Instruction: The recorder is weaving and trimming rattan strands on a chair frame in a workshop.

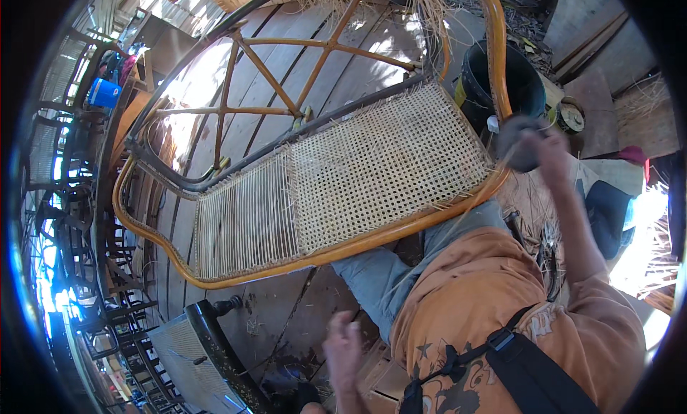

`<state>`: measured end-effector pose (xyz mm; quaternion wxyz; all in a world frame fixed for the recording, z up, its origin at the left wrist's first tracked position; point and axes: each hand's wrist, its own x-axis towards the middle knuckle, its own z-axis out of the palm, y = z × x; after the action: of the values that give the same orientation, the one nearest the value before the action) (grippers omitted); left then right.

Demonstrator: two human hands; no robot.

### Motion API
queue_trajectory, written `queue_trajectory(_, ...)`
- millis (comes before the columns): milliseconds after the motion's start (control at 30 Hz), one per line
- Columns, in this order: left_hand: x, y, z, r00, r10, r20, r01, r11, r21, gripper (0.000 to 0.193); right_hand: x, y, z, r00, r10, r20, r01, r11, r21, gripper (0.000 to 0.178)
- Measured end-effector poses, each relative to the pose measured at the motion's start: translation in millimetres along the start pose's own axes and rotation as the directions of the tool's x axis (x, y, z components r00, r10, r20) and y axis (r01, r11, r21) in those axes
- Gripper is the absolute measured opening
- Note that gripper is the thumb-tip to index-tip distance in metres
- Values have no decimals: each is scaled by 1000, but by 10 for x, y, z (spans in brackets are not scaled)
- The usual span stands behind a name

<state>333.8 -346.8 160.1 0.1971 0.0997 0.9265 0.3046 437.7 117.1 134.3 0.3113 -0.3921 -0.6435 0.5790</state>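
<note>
A long bench or settee frame of bent, varnished cane [358, 244] lies across my lap, with a woven cane seat panel [386, 163]. The right part of the panel has a close open-hole weave; its left part [247, 224] shows only strands running one way. My right hand [549, 155] is closed around a dark rounded object [521, 143] beside the frame's right corner; motion blurs it, so its kind is unclear. Below the frame, apart from it, my left hand [343, 348] is raised with loosely bent fingers and nothing visible in them. A thin loose strand crosses my lap.
A dark bucket [526, 78] and an open tin [570, 117] stand beyond the right corner. Hand tools [549, 253] lie by my right side. A dark chair with a woven panel [197, 360] is at lower left. Stacked chair frames [71, 199] line the left.
</note>
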Motion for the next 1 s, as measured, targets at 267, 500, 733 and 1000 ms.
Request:
queue_trajectory(267,387,-1426,-727,592,-706,-389,539,706,-459,11,-146,1102,-1735,904,204,-376,-295,934,-203,29)
queue_trajectory(500,460,-321,-239,770,-544,-334,-72,446,-892,5,-924,1827,-2028,952,291,-93,-206,384,-900,28)
queue_trajectory(733,462,1068,968,982,109,153,18,758,-652,14,-603,705,-296,901,80,427,156,858,-489,14)
queue_trajectory(1000,678,960,1093,969,125,215,-31,919,-393,18,-646,147,1329,359,-104,928,347,938,-29,14)
